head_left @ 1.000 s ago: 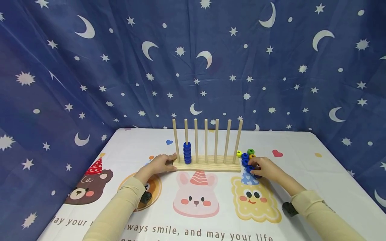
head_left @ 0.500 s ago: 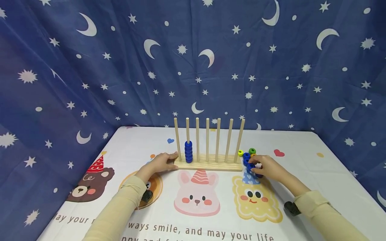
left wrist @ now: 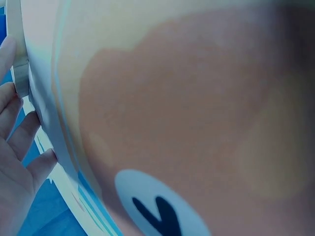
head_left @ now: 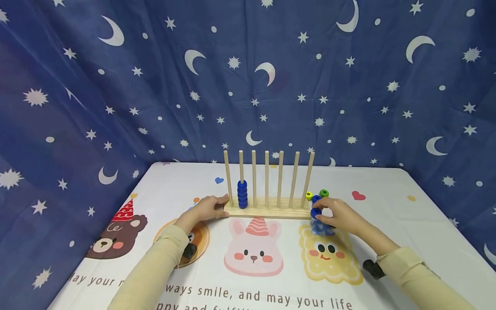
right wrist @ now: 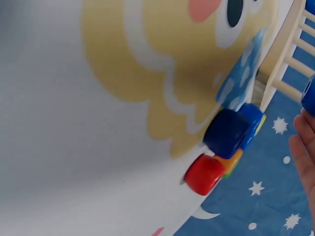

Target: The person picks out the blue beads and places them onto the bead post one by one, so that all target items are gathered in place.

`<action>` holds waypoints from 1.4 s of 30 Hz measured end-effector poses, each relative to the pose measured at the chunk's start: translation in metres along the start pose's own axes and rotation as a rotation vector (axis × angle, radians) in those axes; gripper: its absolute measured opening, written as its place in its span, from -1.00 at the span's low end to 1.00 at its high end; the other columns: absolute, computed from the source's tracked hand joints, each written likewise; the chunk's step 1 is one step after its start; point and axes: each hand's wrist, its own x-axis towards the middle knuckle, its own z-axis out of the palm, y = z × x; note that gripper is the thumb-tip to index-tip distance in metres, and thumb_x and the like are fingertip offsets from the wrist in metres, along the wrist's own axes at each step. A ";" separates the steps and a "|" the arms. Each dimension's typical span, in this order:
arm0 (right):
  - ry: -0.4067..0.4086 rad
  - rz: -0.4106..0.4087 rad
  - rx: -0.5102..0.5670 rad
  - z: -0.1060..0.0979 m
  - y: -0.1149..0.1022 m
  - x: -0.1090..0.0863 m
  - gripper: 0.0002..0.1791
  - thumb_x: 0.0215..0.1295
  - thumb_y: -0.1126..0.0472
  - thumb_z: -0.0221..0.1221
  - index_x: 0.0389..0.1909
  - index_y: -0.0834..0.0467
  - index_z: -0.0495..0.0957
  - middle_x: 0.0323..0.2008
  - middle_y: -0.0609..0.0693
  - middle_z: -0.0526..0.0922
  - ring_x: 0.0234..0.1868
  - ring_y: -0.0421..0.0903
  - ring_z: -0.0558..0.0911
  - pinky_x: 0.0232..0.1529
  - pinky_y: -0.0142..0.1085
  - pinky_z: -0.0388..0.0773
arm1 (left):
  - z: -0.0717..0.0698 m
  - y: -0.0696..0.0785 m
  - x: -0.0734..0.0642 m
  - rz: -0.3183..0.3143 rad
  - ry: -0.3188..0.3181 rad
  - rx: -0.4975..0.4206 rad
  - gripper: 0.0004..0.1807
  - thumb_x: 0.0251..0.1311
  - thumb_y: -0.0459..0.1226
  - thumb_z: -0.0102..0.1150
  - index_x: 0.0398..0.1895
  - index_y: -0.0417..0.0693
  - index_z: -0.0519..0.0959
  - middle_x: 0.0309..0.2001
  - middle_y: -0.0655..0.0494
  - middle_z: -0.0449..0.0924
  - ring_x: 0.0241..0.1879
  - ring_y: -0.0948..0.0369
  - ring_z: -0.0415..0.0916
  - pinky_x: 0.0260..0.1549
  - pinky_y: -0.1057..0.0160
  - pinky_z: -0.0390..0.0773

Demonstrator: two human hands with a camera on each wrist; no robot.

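A wooden peg rack (head_left: 268,212) stands on the table, a row of upright pegs on its base. Its second peg from the left carries a stack of blue beads (head_left: 242,194). My left hand (head_left: 207,208) grips the left end of the base, thumb in front and fingers behind; in the left wrist view the fingertips are at that end. By the right end, my right hand (head_left: 336,213) pinches a blue bead (head_left: 315,212) between thumb and fingers. That same blue bead (right wrist: 309,96) shows at the right edge of the right wrist view.
Loose beads lie right of the rack: a yellow bead (head_left: 309,195), a green bead (head_left: 324,193) and a blue bead (head_left: 316,198). A red bead (right wrist: 203,174) and an orange bead (right wrist: 231,161) show in the right wrist view. A starry curtain (head_left: 248,86) hangs behind the table.
My right hand has moved slightly left toward the rack, bringing a blue bead away from the loose group. The left hand stays on the base.
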 end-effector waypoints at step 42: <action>0.107 -0.149 0.081 -0.001 -0.064 0.027 -0.70 0.13 0.28 0.30 -0.11 0.27 0.56 -0.24 0.03 0.70 -0.20 -0.07 0.68 -0.13 -0.14 0.65 | 0.001 -0.002 0.002 0.002 -0.008 0.014 -0.31 0.14 -0.11 0.26 0.31 -0.18 0.32 0.36 -0.06 0.25 0.34 -0.14 0.19 0.32 -0.06 0.22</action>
